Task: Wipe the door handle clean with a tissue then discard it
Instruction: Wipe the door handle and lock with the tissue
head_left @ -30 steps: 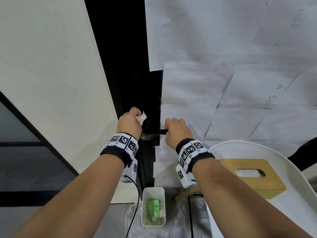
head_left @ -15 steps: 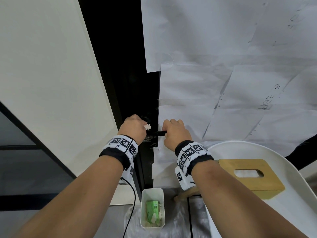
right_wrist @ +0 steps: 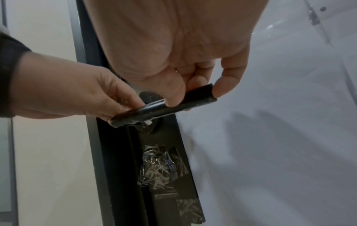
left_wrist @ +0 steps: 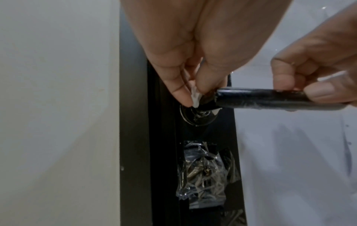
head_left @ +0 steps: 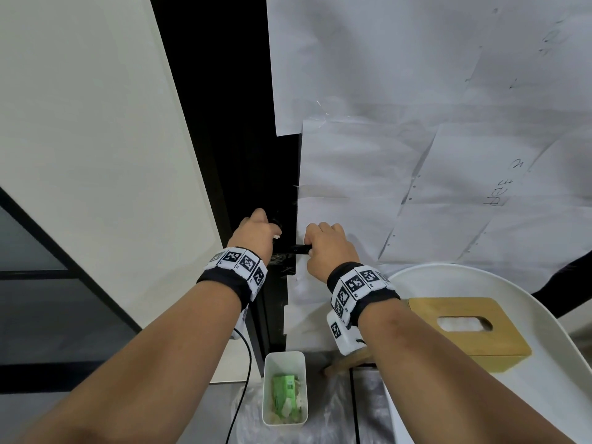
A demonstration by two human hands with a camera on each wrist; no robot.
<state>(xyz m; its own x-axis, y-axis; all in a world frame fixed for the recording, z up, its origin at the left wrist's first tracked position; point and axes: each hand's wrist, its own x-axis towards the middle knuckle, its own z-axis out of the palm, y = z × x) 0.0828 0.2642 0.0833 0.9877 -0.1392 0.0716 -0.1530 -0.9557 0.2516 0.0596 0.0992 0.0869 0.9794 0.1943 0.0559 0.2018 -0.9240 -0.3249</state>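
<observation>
Wiping is under way at the pivot end of the door handle [left_wrist: 260,99], a black lever whose long axis runs level, from the round base plate [left_wrist: 195,116] on the dark door edge out toward the person's right. The left hand [head_left: 254,233] is nearer that base: its thumb and fingers are curled tight, pinching a small wad of white tissue [left_wrist: 196,97] against the inner end of the lever, just above the base plate. Only a corner of the tissue shows; the rest is hidden inside the fingers. The right hand [head_left: 326,248] grips the outer, free end of the lever, fingers wrapped over the top and thumb pressed on the front, evidently steadying it. Between the two hands a stretch of lever is bare, so the tissue lies to the left of the unwiped length, and the coming stroke probably has to run rightward along the axis, toward the right hand. Below the handle, crumpled clear tape [left_wrist: 204,172] covers the lock. A white bin [head_left: 284,389] holding scraps stands on the floor directly beneath the hands, the likely place for discarding. A wooden tissue box [head_left: 464,334] rests on the white surface [head_left: 544,395] to the right.
</observation>
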